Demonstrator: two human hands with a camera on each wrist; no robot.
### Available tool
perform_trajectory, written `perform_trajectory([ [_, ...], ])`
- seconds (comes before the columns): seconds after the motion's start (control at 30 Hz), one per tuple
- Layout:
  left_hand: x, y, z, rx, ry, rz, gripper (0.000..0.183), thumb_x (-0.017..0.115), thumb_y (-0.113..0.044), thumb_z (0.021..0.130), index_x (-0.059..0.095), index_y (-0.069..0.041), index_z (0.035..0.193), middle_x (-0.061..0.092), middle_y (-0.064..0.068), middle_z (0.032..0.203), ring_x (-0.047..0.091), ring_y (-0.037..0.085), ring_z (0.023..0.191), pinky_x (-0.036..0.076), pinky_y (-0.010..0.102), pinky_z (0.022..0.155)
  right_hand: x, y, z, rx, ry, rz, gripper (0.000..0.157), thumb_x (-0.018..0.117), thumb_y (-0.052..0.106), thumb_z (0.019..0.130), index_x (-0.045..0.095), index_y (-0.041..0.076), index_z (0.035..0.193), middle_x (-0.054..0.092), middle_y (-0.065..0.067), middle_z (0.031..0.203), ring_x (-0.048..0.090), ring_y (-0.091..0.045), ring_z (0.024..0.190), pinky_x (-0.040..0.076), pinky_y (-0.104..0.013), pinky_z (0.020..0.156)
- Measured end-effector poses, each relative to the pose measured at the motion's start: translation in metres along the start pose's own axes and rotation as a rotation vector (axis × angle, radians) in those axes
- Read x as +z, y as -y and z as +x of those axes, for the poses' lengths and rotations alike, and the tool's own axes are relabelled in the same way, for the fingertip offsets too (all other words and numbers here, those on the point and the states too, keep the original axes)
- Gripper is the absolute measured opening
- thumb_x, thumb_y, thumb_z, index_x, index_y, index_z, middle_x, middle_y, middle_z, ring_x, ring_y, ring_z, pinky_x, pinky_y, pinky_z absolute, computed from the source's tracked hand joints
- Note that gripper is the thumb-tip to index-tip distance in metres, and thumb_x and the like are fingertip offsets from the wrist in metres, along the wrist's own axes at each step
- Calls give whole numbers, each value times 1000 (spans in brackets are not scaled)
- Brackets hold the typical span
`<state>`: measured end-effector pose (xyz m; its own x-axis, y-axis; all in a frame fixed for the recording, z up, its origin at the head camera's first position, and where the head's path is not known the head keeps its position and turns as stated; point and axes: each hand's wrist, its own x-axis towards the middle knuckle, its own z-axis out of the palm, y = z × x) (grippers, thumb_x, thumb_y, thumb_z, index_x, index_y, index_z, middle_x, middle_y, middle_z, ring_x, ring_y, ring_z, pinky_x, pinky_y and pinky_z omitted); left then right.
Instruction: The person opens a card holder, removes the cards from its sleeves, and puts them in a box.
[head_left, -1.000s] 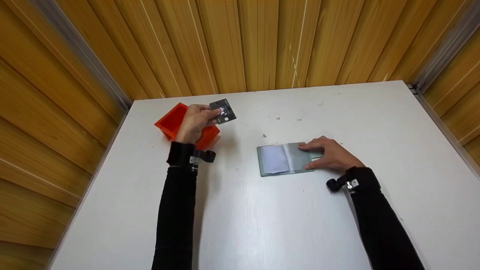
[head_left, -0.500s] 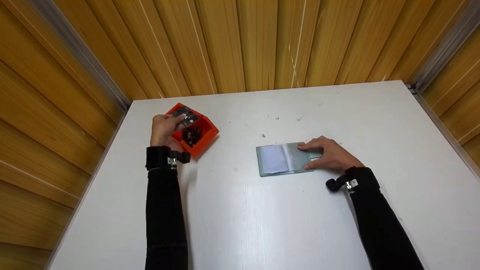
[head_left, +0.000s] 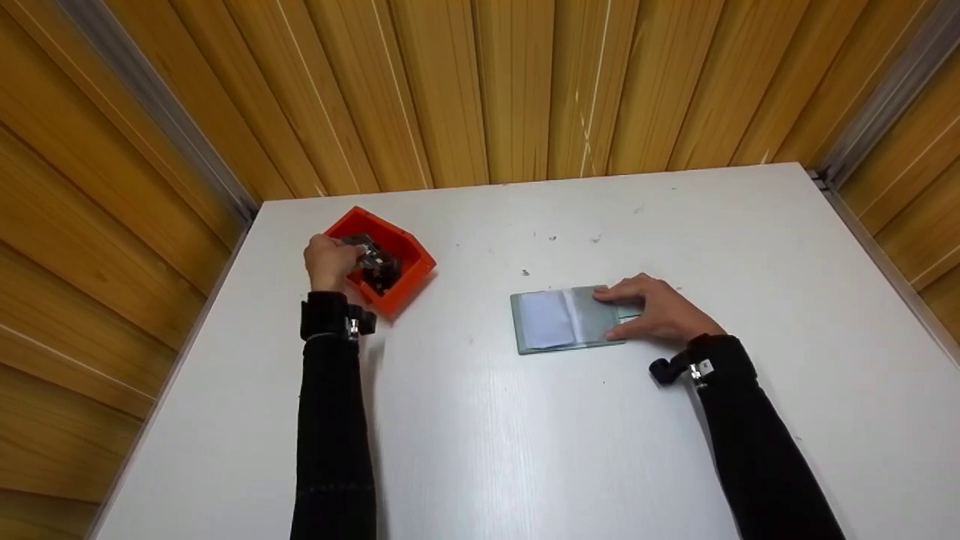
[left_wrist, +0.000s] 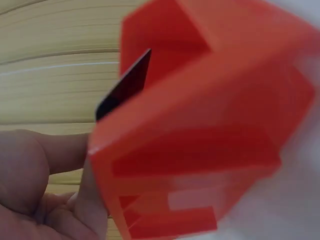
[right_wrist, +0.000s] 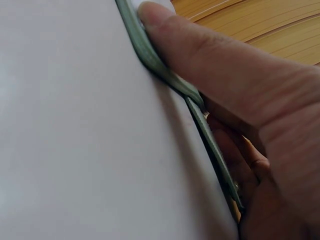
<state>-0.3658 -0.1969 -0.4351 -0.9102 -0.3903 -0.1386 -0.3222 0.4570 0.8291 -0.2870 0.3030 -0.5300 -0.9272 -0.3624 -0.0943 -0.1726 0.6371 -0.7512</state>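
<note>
At the far left of the table, my left hand reaches over the rim of an orange bin. It pinches a dark bank card by the edge, inside the bin's mouth. In the left wrist view, part of the card shows above the bin's wall, and the fingertips are hidden behind the bin. My right hand rests on the right side of an opened green card holder with clear sleeves. Thumb and forefinger, spread apart and fairly straight, press its sleeves down; the right wrist view shows the thumb along the cover's green edge.
Dark items lie in the bin, too blurred to tell apart. The white table carries small dark marks near its middle. Yellow wood-look panels stand behind it and at both sides.
My left hand has carried the card leftward from beyond the bin, back over it, then lowered it inside. The right hand and card holder have stayed in place.
</note>
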Motion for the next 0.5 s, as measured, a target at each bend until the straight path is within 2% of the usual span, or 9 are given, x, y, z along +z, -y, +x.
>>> perform_trajectory([
  [0.1,10,-2,1,94,-46,213,11,59,-4,91,66,4,95,65,16,99,55,26,88,50,35,77,0,-1,-1,7,4,-3,73,96,42,69,69,31,136,60,-4,136,50,-20,124,39,-41,109],
  [0.2,20,-5,2,138,-62,389,21,55,-3,92,69,6,104,67,19,99,58,30,89,55,42,82,0,-2,-1,1,-2,-8,73,96,42,69,70,31,135,61,-4,135,50,-20,122,39,-40,108],
  [0.33,33,-9,5,113,-61,533,26,55,-7,99,71,5,117,73,22,106,68,34,96,59,47,95,1,-3,0,-10,-4,-17,73,97,43,68,70,32,135,61,-2,136,50,-18,122,40,-33,106],
  [0.5,47,-13,8,63,-82,642,30,51,-9,104,71,4,123,74,23,112,72,36,101,60,48,93,0,-2,1,-12,-7,-9,73,97,43,67,70,32,134,63,-1,135,50,-17,121,39,-31,104],
])
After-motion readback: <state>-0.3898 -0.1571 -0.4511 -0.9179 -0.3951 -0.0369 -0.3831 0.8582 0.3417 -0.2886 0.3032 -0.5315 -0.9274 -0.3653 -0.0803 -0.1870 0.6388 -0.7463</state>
